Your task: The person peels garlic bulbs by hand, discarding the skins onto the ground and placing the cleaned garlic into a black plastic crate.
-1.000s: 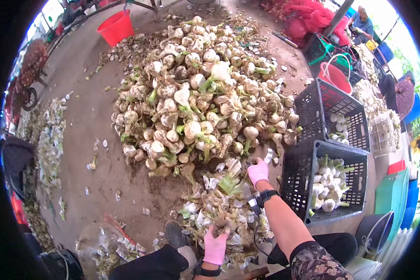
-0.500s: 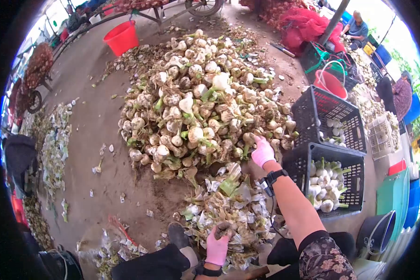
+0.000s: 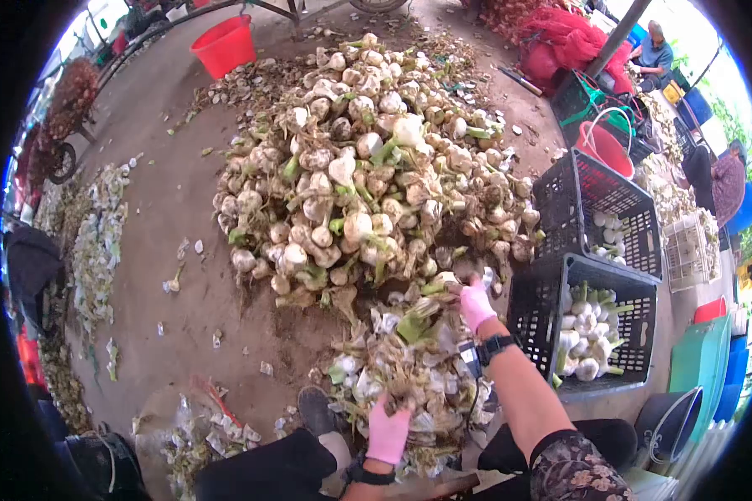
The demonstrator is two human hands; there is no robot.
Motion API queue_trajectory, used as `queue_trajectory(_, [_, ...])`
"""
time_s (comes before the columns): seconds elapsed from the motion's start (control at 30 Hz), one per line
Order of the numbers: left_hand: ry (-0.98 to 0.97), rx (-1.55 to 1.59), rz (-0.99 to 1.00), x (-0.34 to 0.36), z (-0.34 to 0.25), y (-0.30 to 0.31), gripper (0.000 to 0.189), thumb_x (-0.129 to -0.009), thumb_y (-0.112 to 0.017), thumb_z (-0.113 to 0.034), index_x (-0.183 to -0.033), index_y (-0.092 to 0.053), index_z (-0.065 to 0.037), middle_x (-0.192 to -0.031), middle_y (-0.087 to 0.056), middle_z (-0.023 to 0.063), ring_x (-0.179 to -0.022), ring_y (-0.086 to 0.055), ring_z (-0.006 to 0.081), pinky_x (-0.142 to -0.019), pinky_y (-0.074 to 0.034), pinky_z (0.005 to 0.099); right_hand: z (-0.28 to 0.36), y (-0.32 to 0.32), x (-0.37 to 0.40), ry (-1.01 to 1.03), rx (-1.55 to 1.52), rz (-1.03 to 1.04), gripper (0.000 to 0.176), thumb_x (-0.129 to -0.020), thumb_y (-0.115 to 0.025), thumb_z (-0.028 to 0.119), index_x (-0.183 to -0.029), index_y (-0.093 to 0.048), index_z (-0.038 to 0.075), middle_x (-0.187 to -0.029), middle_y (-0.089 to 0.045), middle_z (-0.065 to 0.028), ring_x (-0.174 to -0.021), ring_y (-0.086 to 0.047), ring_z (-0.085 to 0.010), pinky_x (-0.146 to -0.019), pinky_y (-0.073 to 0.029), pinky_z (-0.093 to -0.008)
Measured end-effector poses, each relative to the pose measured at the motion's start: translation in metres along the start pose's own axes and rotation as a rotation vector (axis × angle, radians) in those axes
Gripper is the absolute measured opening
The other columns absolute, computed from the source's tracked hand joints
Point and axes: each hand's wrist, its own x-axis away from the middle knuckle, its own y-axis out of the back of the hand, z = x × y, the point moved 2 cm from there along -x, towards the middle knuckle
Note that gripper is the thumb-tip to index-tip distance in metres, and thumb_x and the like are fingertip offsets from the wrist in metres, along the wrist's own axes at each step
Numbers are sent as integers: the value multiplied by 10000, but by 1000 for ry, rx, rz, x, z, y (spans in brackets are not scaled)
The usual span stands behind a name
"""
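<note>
A big heap of untrimmed garlic bulbs [image 3: 368, 159] with green stalks lies on the concrete floor ahead of me. My right hand [image 3: 476, 304], in a pink glove with a black watch on the wrist, is at the heap's near edge. It is closed on a garlic bulb [image 3: 444, 284] with a green stalk. My left hand [image 3: 388, 432], also in a pink glove, sits low in a mound of husks and cut stalks [image 3: 409, 367] between my knees. Its fingers are curled around something small and brownish that I cannot make out.
To my right stand two black plastic crates: the near one [image 3: 607, 273] holds trimmed white bulbs and the far one [image 3: 597, 179] only a few. Red buckets [image 3: 226, 46] [image 3: 602, 144] stand beyond the heap. Other people [image 3: 653, 52] sit at the far right. Husk litter [image 3: 96, 242] lies on the left.
My right hand reached up into the heap's edge, then drew back toward me with a bulb. My left hand stayed low in the husk mound.
</note>
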Motion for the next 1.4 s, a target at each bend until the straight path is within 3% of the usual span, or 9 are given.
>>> queue_trajectory(0.1, [-200,179,33,11,-37,-3,512,-764,-590,61,-1256,-450,49,-1104,-583,81,-935,-586,117,-776,-495,226,-32,-21,77,-154,-553,360,285,-942,-398,249,-1152,-514,95,-1090,-605,-154,-991,-582,-314,-866,-467,-482])
queue_trajectory(0.17, [-490,-88,37,8,-42,0,606,-723,-589,94,-1299,-406,38,-1172,-549,94,-1044,-559,167,-921,-446,279,-75,-20,103,379,297,489,442,-942,-361,308,-1306,-443,71,-1279,-535,-145,-1178,-495,-321,-973,-395,-491])
queue_trajectory(0.23, [-653,-255,51,13,-43,-1,743,-649,-590,103,-1350,-350,39,-1306,-468,144,-1215,-451,227,-1056,-312,309,-42,-55,176,-365,-680,517,469,-931,-400,322,-1332,-427,80,-1327,-506,-107,-1218,-466,-290,-1009,-363,-461])
queue_trajectory(0.27, [-648,-309,87,19,-45,0,740,-653,-613,74,-1346,-358,39,-1317,-449,167,-1239,-426,251,-1054,-317,320,-39,-62,195,-425,-581,486,491,-916,-443,340,-1338,-423,90,-1348,-489,-83,-1236,-448,-265,-1043,-327,-418])
queue_trajectory(0.47, [-623,-139,101,56,-68,9,710,-593,-659,84,-1268,-444,33,-1233,-526,149,-1168,-499,266,-1018,-364,327,-15,-65,239,290,49,252,357,-958,-479,214,-1261,-499,25,-1191,-580,-83,-1104,-536,-174,-975,-399,-304])
queue_trajectory(0.63, [-794,-217,-16,72,-70,10,647,-580,-710,40,-1196,-519,-8,-1165,-549,161,-1121,-518,321,-967,-410,361,12,-90,269,417,-191,254,357,-913,-579,142,-1224,-518,-21,-1093,-605,-63,-998,-559,-114,-897,-445,-275])
queue_trajectory(0.7, [-942,-451,-121,95,-86,9,636,-590,-710,41,-1194,-518,-2,-1147,-557,156,-1105,-530,315,-950,-425,361,20,-102,283,532,253,195,383,-890,-614,118,-1230,-512,-27,-1029,-634,-61,-945,-585,-113,-868,-465,-269])
queue_trajectory(1.23, [-383,559,477,86,-68,19,527,-815,-649,13,-1286,-415,-22,-1213,-535,103,-1124,-531,212,-966,-436,341,21,-76,295,806,350,102,286,-862,-603,19,-1141,-587,-42,-974,-672,-68,-893,-582,-98,-809,-465,-260])
queue_trajectory(1.4, [-177,616,537,88,-67,19,424,-962,-411,-423,-1208,-530,-99,-1095,-616,63,-985,-598,215,-732,-500,297,20,-65,294,646,356,129,304,-833,-644,11,-1132,-603,-27,-967,-668,-44,-868,-578,-79,-786,-465,-240])
